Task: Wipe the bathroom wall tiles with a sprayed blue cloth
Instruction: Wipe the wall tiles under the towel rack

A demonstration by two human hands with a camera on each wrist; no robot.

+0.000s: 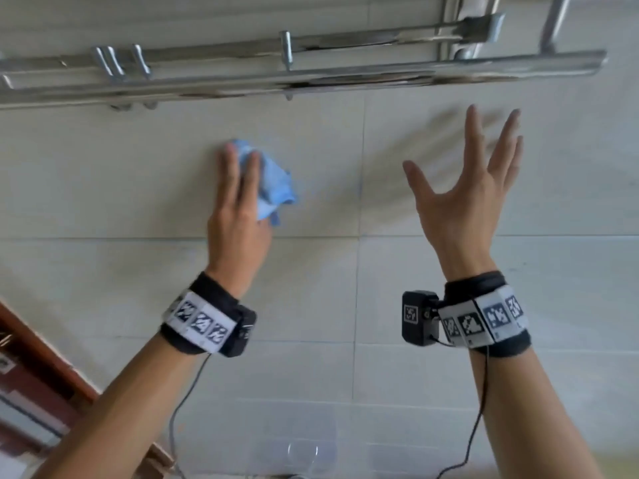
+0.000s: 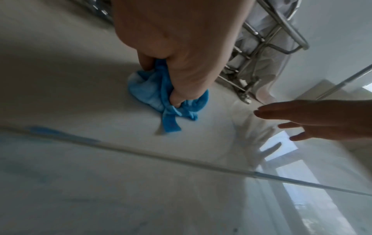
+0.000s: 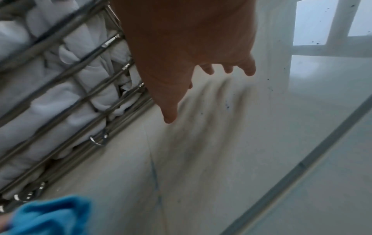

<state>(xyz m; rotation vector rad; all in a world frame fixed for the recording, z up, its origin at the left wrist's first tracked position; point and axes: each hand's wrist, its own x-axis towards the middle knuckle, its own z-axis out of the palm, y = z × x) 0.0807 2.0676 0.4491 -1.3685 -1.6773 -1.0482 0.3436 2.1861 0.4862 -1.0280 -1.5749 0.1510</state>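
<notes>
A crumpled blue cloth lies against a pale wall tile just below the metal rack. My left hand covers the cloth and presses it to the tile. Seen from the left wrist, my left hand has thumb and fingers curled into the blue cloth. To the right, my right hand is raised with fingers spread and holds nothing; it casts a shadow on the tile. The right wrist view shows my right hand above the wall and a corner of the blue cloth.
A steel towel rack with hooks runs along the wall above both hands; white towels lie in it. Faint blue marks follow the vertical grout line. A brown wooden frame stands at lower left. A window is beyond the right hand.
</notes>
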